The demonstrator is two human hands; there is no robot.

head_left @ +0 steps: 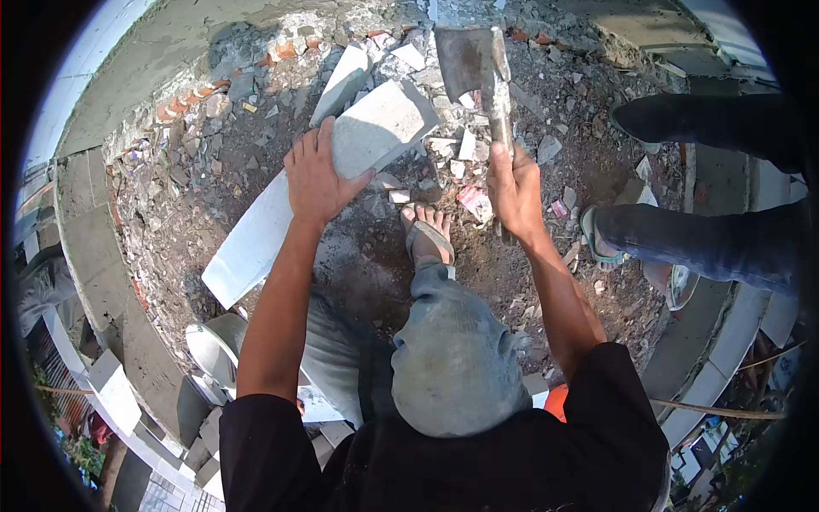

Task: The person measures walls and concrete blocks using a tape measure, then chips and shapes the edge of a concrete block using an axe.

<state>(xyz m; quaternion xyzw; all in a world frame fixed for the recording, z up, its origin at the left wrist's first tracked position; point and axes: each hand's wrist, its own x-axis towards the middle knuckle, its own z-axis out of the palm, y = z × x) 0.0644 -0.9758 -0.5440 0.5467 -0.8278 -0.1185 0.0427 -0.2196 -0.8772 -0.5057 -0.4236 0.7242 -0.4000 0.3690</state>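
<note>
The left hand [317,181], partly open with thumb apart, braces the near-left edge of the pale block [375,130] amid rubble [183,213] (stiff but chippable, probably; steadiest by its broad sides); the right hand [518,192] wraps the handle of the broad-bladed tool [466,64], likely blade-heavy.

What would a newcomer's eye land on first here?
Probably the broad-bladed tool, held by its handle in the right hand, its worn blade at top centre. Next, the pale block left of centre, the left hand at its edge, bright against the rubble around.
</note>
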